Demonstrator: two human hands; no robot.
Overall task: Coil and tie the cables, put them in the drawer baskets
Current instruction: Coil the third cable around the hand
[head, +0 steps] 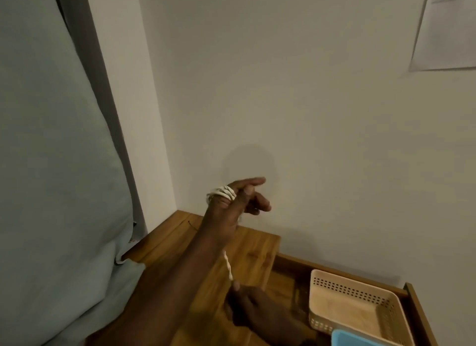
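A person's left hand is raised in front of a plain wall, with its fingers stretched out straight and pointing right. A white cable is wound in several loops around the base of those fingers, so the hand works as a spool that keeps the loops even. The fingers are not clenched; the cable stays on because it is wrapped around them.

From the loops, a loose length of cable drops straight down below the left hand to the right hand. The right hand sits low, just beneath and a little to the right of the left forearm. Its fingers seem to pinch the cable's free end, though motion blur makes the hold hard to confirm. Holding the end low likely keeps the cable taut for winding.

Under both hands is a wooden table. To the right of the right hand, a drawer stands open. Inside it, near the right hand, is a beige perforated basket, which looks empty. Touching its near edge is the corner of a blue basket, mostly cut off by the frame. The baskets are close by, probably to receive the cable once tied.

Left of the raised hand hangs a pale grey-green curtain. Far above and right, a sheet of paper is fixed to the wall.

The coiling appears to be partway done; no tie is visible yet.
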